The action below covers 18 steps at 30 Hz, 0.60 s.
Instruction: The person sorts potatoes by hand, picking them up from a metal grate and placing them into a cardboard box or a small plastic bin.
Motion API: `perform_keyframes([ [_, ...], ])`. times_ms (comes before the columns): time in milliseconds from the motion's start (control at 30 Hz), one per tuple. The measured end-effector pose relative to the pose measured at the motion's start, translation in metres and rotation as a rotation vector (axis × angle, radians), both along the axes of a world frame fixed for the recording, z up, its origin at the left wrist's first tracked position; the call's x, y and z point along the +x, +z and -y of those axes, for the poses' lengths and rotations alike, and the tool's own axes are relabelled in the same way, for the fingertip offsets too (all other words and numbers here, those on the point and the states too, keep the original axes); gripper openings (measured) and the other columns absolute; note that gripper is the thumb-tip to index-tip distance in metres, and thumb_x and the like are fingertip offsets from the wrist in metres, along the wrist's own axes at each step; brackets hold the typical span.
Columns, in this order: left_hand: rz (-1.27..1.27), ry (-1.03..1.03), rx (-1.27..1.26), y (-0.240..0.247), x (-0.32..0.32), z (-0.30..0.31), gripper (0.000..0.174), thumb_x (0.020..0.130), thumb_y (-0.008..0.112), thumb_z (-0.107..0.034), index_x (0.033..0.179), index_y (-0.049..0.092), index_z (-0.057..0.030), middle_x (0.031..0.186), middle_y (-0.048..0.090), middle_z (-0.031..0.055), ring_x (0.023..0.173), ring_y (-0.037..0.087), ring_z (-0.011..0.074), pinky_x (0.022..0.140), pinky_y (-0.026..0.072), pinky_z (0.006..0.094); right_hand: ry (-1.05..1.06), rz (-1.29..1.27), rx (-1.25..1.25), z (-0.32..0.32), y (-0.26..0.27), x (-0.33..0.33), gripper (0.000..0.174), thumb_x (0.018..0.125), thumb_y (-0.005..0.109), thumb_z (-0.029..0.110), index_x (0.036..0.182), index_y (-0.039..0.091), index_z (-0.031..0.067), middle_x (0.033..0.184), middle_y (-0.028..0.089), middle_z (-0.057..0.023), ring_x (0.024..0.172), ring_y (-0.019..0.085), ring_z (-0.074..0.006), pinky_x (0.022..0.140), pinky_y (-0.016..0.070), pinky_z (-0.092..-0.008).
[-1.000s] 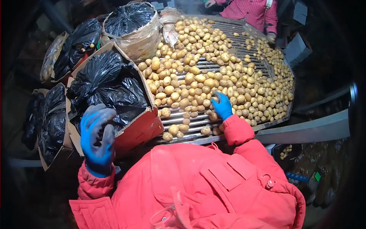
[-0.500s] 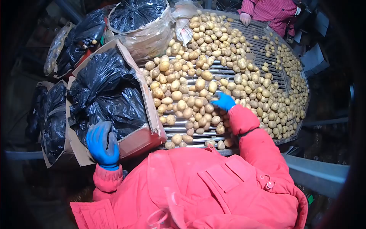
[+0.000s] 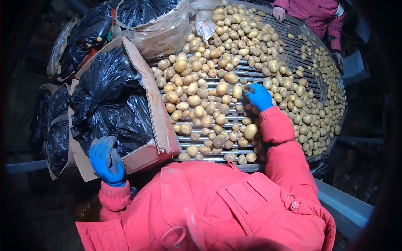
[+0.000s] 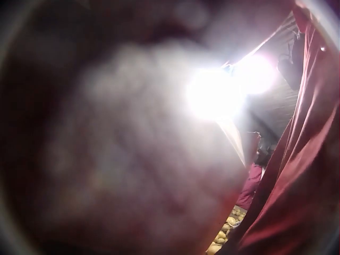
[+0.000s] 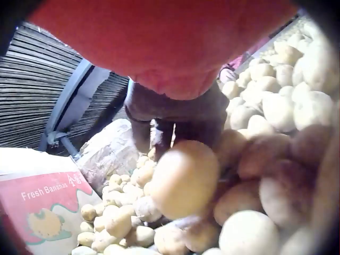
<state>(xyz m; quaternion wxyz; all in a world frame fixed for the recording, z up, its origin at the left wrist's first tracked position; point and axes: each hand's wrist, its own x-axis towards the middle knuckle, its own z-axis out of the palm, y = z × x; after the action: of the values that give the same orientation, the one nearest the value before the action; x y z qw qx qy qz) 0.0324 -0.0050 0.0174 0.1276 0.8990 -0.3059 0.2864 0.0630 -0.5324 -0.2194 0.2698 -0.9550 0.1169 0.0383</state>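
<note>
In the head view my right hand (image 3: 258, 97), in a blue glove, reaches over the slatted metal table (image 3: 247, 71) among loose potatoes (image 3: 197, 100). The right wrist view has its fingers (image 5: 139, 135) pointing down at the pile, fairly straight, with a single potato (image 5: 186, 179) large in front of them. My left hand (image 3: 106, 161), also gloved in blue, hangs loosely curled beside the near corner of a cardboard box (image 3: 155, 154) lined with a black plastic bag (image 3: 109, 100). Nothing shows in its grasp. A pale blur fills most of the left wrist view.
More bagged boxes (image 3: 58, 125) stand at the left, with a large wrapped container (image 3: 165, 37) behind. Another person (image 3: 314, 16) in a pink checked jacket stands at the table's far side. A metal rail (image 3: 343, 209) runs at the lower right.
My right hand has moved right and away from me across the slats, and potatoes have spread toward the near edge. My left hand has lowered beside the box corner.
</note>
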Motion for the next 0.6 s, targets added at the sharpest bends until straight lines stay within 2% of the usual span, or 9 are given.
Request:
perform_keyframes([
  [67,0.01,-0.003,-0.003,-0.001,0.0,0.001,0.023,0.091,0.057,-0.011,0.108,0.068,-0.0007,0.107,0.07,0.0141,0.101,0.065,0.0351,0.099,0.0442,0.0519,0.122,0.027,-0.269,-0.004,-0.001,0.018,0.038,0.086,0.063,0.017,0.124,0.064,0.0209,0.115,0.066,-0.01,0.103,0.067,-0.0278,0.085,0.0536,-0.0425],
  [167,0.023,0.004,0.001,-0.001,-0.001,0.001,0.023,0.092,0.056,-0.012,0.108,0.068,-0.0004,0.107,0.07,0.0139,0.101,0.066,0.035,0.099,0.0445,0.0518,0.194,0.056,-0.337,-0.005,-0.036,0.038,0.04,0.085,0.06,0.016,0.125,0.062,0.0253,0.124,0.061,-0.0075,0.106,0.065,-0.0326,0.086,0.0528,-0.0476],
  [267,0.027,0.026,0.007,-0.001,-0.003,0.001,0.023,0.092,0.055,-0.012,0.107,0.068,-0.0002,0.106,0.07,0.0137,0.101,0.066,0.0348,0.099,0.0448,0.0518,0.284,-0.044,-0.316,-0.005,-0.01,0.04,0.034,0.097,0.049,0.031,0.126,0.062,0.0181,0.126,0.062,-0.0161,0.114,0.061,-0.0355,0.097,0.0487,-0.0451],
  [367,0.023,0.035,0.004,-0.003,-0.003,0.002,0.023,0.093,0.055,-0.012,0.106,0.069,-0.0002,0.105,0.071,0.0138,0.101,0.066,0.0347,0.099,0.0449,0.0517,0.175,-0.032,-0.332,0.006,-0.043,0.045,0.039,0.085,0.06,0.018,0.123,0.063,0.0241,0.123,0.062,-0.0111,0.104,0.065,-0.0332,0.087,0.0527,-0.0461],
  [467,0.025,0.034,0.006,-0.002,-0.002,0.001,0.023,0.093,0.054,-0.012,0.106,0.069,-0.0004,0.106,0.07,0.014,0.101,0.066,0.0345,0.099,0.045,0.0516,0.204,-0.123,-0.298,0.007,-0.007,0.042,0.036,0.082,0.064,0.025,0.118,0.066,0.0216,0.117,0.064,-0.0142,0.103,0.065,-0.0342,0.088,0.0526,-0.0452],
  [533,0.023,0.043,0.004,-0.002,-0.005,0.001,0.023,0.094,0.054,-0.013,0.106,0.069,-0.0005,0.106,0.07,0.0141,0.101,0.066,0.0345,0.099,0.0451,0.0516,-0.041,-0.028,-0.207,0.009,0.032,0.043,0.036,0.08,0.066,0.029,0.114,0.068,0.0193,0.112,0.066,-0.0157,0.104,0.064,-0.0348,0.089,0.0524,-0.0441],
  [567,0.023,0.055,-0.005,-0.002,-0.006,0.001,0.023,0.094,0.054,-0.014,0.106,0.069,-0.0007,0.106,0.07,0.0141,0.101,0.066,0.0345,0.098,0.0451,0.0517,-0.144,-0.06,-0.232,0.024,0.023,0.049,0.038,0.08,0.065,0.028,0.117,0.068,0.0182,0.114,0.065,-0.0165,0.106,0.064,-0.0346,0.091,0.052,-0.0444],
  [600,0.015,0.06,-0.01,-0.002,-0.004,0.002,0.023,0.094,0.054,-0.015,0.106,0.069,-0.0008,0.106,0.07,0.0141,0.101,0.066,0.0345,0.098,0.0452,0.0517,-0.119,-0.055,-0.229,0.024,0.021,0.052,0.039,0.08,0.066,0.028,0.118,0.067,0.0184,0.115,0.064,-0.0166,0.107,0.063,-0.0346,0.091,0.052,-0.0443],
])
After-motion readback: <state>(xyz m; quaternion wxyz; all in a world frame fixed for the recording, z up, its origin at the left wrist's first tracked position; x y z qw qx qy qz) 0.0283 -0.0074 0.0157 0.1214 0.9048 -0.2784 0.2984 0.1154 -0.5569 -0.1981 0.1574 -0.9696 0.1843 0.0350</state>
